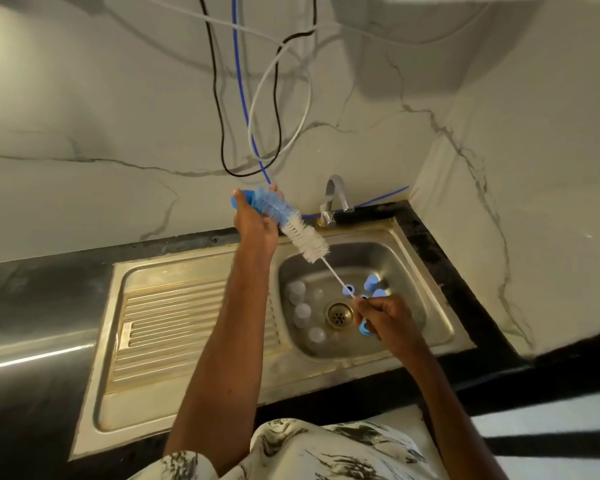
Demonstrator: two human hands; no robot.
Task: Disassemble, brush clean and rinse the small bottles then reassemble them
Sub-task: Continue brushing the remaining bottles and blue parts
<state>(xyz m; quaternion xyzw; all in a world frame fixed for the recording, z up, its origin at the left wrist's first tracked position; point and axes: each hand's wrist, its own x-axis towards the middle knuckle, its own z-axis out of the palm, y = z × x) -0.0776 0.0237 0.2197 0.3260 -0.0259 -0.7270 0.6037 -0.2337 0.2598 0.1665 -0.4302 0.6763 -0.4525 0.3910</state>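
Note:
My left hand (pixel 253 220) is raised above the sink's back rim and grips a blue part (pixel 244 199) at the bristle end of a bottle brush (pixel 302 237), whose bristles are blue and white. My right hand (pixel 383 315) holds the brush's thin white wire handle low over the basin, with a blue end piece (pixel 364 328) showing below the fist. Several small clear bottles (pixel 302 313) lie in the left of the basin. Blue caps (pixel 371 282) sit at the basin's back right.
The steel sink (pixel 440 327) has a drain (pixel 339 314) in the middle, a ribbed drainboard (pixel 187 327) on its left and a grey tap (pixel 338 195) behind. Black, white and blue cables (pixel 257 109) hang down the marble wall. A black counter (pixel 32 289) surrounds the sink.

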